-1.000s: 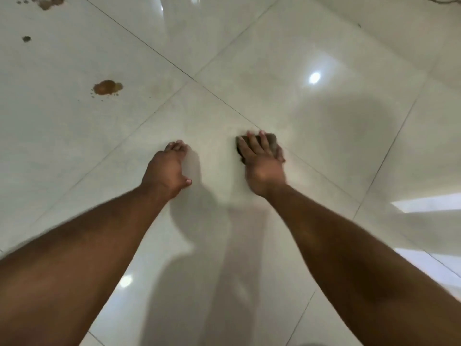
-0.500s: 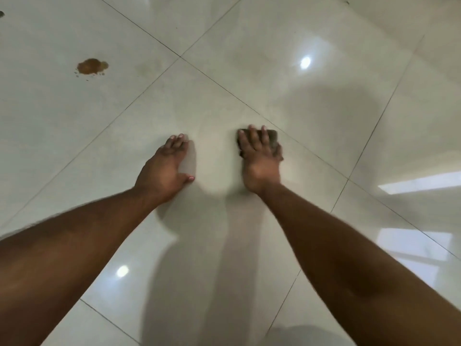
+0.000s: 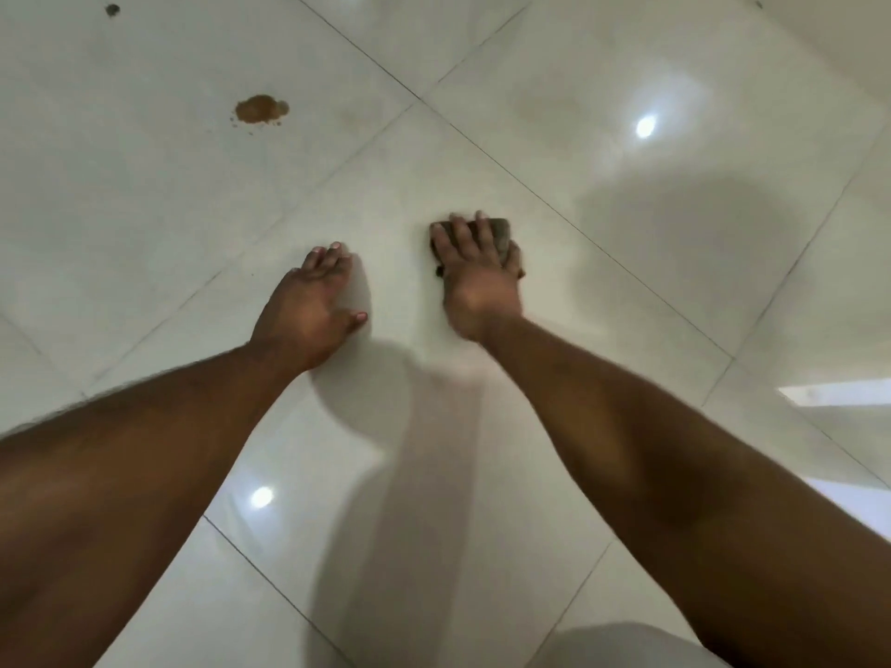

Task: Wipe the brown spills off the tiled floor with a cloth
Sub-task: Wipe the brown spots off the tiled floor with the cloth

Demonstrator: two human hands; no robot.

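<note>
glossy pale tiled floor (image 3: 554, 79), large square tiles, thin dark grout lines running diagonally, meeting in a cross above the hands. bright round light reflections on the tiles at upper right and lower left; soft shadows of head and arms across the middle.

right hand (image 3: 477, 272) flat on a dark grey-brown cloth (image 3: 499, 231), fingers straight and spread over it, pressing it to the floor; no curl or pinch visible. cloth small, wadded, mostly covered, edges showing past the fingertips and along both sides of the hand. sits just below the diagonal grout line, a little right of centre.

left hand (image 3: 313, 306) bare, palm down on the tile just beside the right hand, fingers extended and together, thumb out to the side, holding nothing. apart from the cloth.

brown spill (image 3: 260, 109) on the neighbouring tile, upper left, well apart from both hands and cloth; irregular blot with fine specks below and around it. small dark spot (image 3: 112, 10) near the top left edge, further off. faint brownish smear on the tile at upper right, hard to make out.

both forearms bare, reaching in from the lower corners.
</note>
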